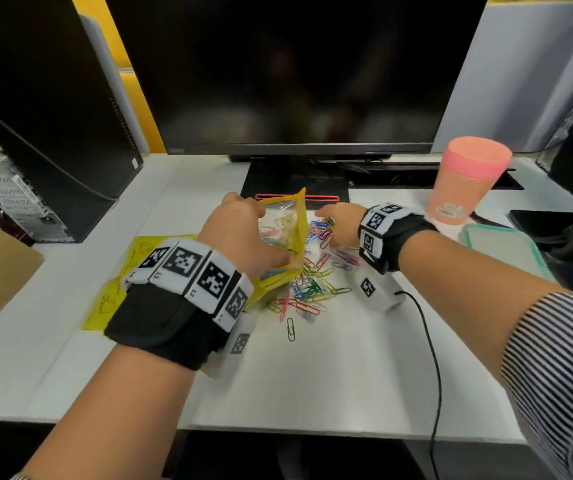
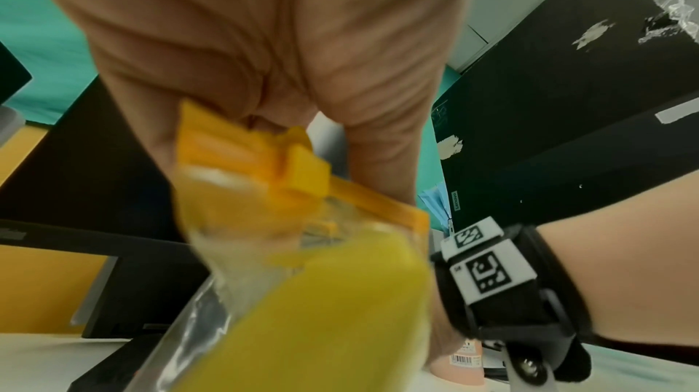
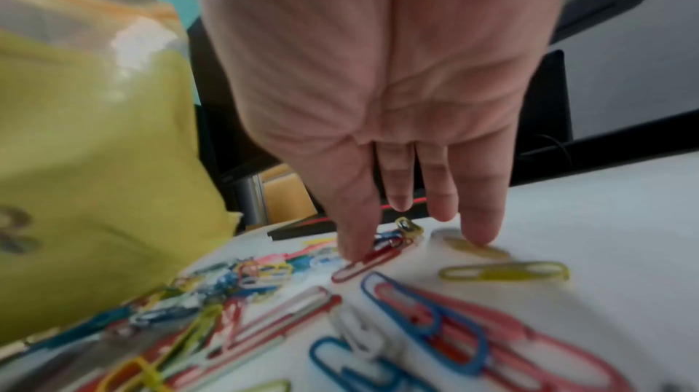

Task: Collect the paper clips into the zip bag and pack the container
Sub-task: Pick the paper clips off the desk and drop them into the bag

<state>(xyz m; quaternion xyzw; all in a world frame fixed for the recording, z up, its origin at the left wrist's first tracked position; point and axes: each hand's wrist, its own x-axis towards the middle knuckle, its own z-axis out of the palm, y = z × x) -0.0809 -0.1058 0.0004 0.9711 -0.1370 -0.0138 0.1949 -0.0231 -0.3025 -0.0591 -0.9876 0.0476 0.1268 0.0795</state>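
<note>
closest to us, our left hand (image 1: 240, 233) has its grip curled round the yellow-edged zip bag (image 1: 283, 237), fingers pinching its side so it stands upright off the counter (image 1: 312, 375), its mouth toward the right. in the left wrist view the bag's orange zip strip (image 2: 265, 159) sits just under our palm, blurred. below and to the right of that grip, the paper clips (image 1: 309, 289) lie scattered in many colours on the counter, a few showing through the clear panel of the bag. just right of the bag, our right hand (image 1: 342, 225) hangs over the far end of the pile with its grip spread, fingers (image 3: 480, 213) straight and pointing down, fingertips touching the counter among the clips; one fingertip rests on a red clip (image 3: 366, 262), holding nothing. left of the held bag a second yellow bag (image 1: 119, 282) lies flat. right of our right wrist, the container's teal-rimmed lid (image 1: 506, 247) shows, with a pink cup (image 1: 465, 185) beyond it. farthest back stands a dark monitor (image 1: 295, 71).
</note>
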